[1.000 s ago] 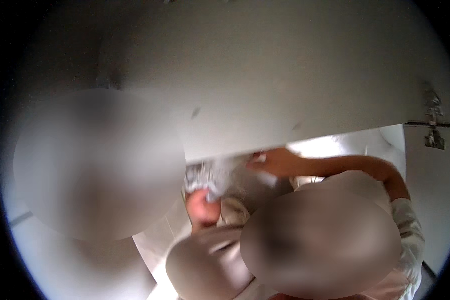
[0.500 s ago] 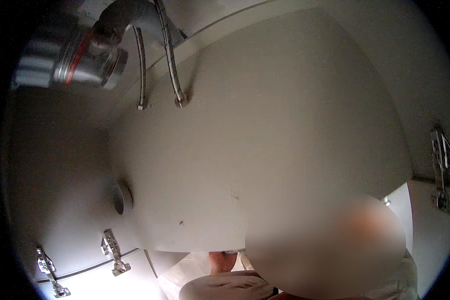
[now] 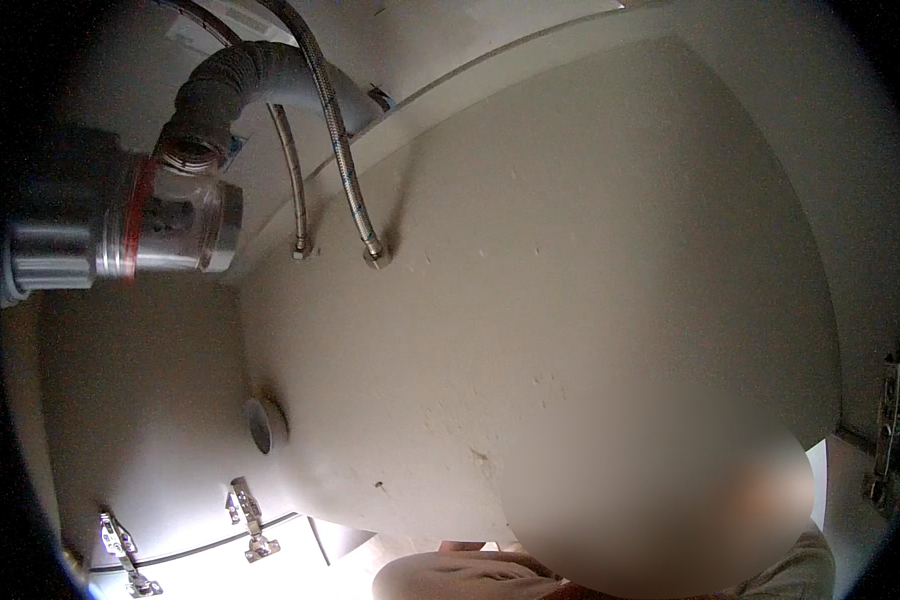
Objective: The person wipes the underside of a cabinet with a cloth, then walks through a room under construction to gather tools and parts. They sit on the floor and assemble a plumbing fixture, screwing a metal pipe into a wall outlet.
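Observation:
Neither of my hands can be made out. Inside a cabinet, a clear plastic drain fitting (image 3: 175,225) with a red ring hangs at the upper left, joined to a shiny grey cylinder (image 3: 55,250). Beside it curves a grey corrugated drain hose (image 3: 235,75). Two braided water hoses, a front one (image 3: 338,130) and a rear one (image 3: 288,155), reach down to the pale cabinet panel (image 3: 570,280). My beige-clothed leg (image 3: 460,578) shows at the bottom edge. A large blurred patch at the lower right hides what is there.
Metal hinges hold the doors: two at the lower left, an outer one (image 3: 120,545) and an inner one (image 3: 250,520), and one (image 3: 892,420) at the right. A short round pipe end (image 3: 263,425) stands at the left of the panel. Small dark specks dot the panel.
My view has shifted, so the hoses, drain fitting and hinges sit lower in the picture. More of the corrugated hose shows, and the fitting looks sharper. No hand appears in either frame.

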### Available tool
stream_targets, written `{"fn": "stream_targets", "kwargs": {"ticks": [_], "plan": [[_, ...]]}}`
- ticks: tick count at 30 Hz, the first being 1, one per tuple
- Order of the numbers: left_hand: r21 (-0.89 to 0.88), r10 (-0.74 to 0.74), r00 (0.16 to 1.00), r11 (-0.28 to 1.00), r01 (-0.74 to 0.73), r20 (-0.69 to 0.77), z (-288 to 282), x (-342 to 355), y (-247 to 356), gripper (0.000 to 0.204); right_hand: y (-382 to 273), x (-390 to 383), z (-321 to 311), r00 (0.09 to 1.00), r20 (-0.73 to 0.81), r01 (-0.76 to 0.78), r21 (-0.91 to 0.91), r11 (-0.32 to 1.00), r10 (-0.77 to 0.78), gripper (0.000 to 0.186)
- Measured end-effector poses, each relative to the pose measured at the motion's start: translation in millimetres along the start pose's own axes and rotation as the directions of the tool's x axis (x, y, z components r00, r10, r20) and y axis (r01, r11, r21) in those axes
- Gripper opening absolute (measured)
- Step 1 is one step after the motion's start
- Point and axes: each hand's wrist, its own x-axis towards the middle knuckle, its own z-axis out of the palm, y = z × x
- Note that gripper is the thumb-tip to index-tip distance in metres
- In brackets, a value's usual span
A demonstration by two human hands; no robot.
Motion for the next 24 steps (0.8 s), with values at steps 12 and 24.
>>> {"fn": "stream_targets", "kwargs": {"ticks": [12,24], "plan": [[0.027,-0.008,1.000,1.000,0.009,-0.020,3.6,2.0,8.0,0.040,9.5,-2.1,2.5,1.000,-0.001,-0.029,0.048,0.998,0.029,0.068],[0.035,-0.030,0.999,0.999,0.031,-0.019,5.5,9.5,15.8,0.042,14.3,-8.4,5.2,0.997,-0.003,-0.077,0.065,0.995,0.077,0.072]]}}
